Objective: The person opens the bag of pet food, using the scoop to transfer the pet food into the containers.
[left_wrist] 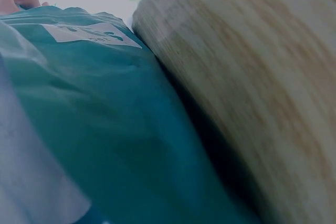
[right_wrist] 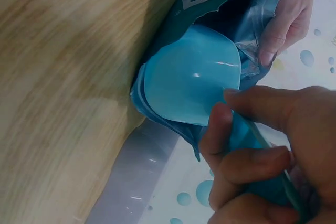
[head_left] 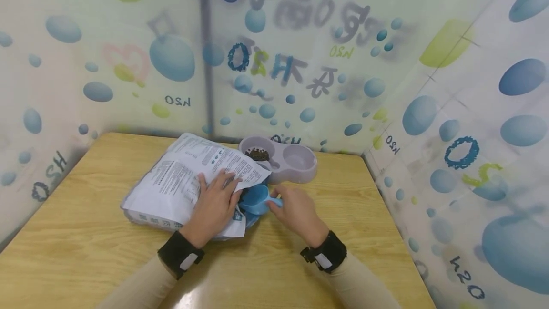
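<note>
A white printed bag (head_left: 171, 175) with a teal side lies on the table, its torn mouth facing right. My left hand (head_left: 216, 206) rests on top of it with spread fingers, the thumb (right_wrist: 273, 43) hooked at the edge of the mouth and holding it. With my right hand (head_left: 296, 211) I grip the handle of a light blue scoop (right_wrist: 191, 74), fingers and thumb around it. The scoop's cup sits in the bag's mouth, partly covered by the bag's edge. In the left wrist view the teal side (left_wrist: 121, 114) of the bag fills much of the picture.
Behind the bag stands a lilac double pet bowl (head_left: 296, 175), with brown kibble (head_left: 258, 154) in its left hollow. The wooden table (head_left: 351, 242) meets bubble-patterned walls (head_left: 274, 51) at its back and right.
</note>
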{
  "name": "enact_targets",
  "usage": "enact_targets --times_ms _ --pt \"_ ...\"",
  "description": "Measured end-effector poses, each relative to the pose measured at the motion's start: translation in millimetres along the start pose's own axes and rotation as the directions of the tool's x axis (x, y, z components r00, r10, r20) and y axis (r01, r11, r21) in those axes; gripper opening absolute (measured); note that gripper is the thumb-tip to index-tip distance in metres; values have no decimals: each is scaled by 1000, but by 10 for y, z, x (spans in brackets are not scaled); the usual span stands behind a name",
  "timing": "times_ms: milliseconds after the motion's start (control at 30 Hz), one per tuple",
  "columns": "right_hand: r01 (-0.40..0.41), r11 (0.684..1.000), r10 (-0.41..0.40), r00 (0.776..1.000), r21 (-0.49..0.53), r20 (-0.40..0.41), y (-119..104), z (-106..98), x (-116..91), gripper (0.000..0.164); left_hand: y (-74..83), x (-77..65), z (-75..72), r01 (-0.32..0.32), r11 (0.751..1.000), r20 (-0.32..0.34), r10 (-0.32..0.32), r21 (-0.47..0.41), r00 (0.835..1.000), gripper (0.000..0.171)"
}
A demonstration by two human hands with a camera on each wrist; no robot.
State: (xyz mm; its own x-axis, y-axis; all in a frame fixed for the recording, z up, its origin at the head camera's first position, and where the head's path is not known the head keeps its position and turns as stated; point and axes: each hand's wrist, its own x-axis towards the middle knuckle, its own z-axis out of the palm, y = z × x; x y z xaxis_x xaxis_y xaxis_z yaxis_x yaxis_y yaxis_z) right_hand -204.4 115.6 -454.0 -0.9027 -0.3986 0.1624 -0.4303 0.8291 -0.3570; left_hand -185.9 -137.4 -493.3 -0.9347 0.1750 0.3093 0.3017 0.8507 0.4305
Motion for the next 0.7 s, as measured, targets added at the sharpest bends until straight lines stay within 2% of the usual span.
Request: enact_targets --times_ms 200,400,700 --pt "-45 999 44 999 27 23 50 30 -70 18 -6 -14 10 2 1000 4 -2 -9 1000 47" --pt "-48 998 47 999 41 13 142 80 -121 18 -7 -9 12 7 1000 5 -7 -2 1000 47" --pt "-92 981 78 993 168 86 248 141 -171 16 -15 -4 15 0 1000 -5 0 7 1000 46"
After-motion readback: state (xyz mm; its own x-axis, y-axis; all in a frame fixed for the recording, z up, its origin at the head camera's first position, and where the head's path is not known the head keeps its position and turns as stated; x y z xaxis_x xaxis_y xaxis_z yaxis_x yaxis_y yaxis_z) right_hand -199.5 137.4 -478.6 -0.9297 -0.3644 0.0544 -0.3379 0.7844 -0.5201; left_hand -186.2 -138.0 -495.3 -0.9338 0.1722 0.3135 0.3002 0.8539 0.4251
